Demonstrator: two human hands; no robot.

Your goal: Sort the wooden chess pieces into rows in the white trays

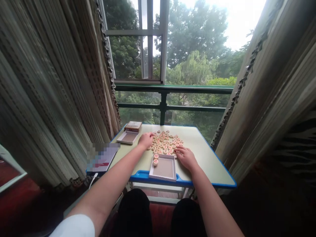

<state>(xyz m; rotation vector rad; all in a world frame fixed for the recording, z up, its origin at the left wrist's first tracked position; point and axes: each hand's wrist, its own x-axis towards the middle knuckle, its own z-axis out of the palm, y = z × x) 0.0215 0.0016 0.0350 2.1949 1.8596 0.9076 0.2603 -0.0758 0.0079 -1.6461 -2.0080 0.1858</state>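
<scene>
Many round wooden Chinese chess pieces (161,144) lie loosely spread over the middle of the table, most with red characters showing. At the left edge of the spread is my left hand (145,140), its fingers drawn together at the tips; what they hold, if anything, is too small to make out. My right hand (187,158) rests at the right edge, fingers apart, fingertips touching or close to the nearest pieces. Between my forearms sits a shallow open box (165,169). Chess pieces (155,162) stand in its upper left corner, red characters facing up.
Another shallow tray (127,137) lies at the back left, beside a small stack of boxes (133,126). A partly blurred flat object (105,158) with a white cable (93,180) sits at the left edge. The table (209,161) has a blue rim; a green railing (197,89) stands behind.
</scene>
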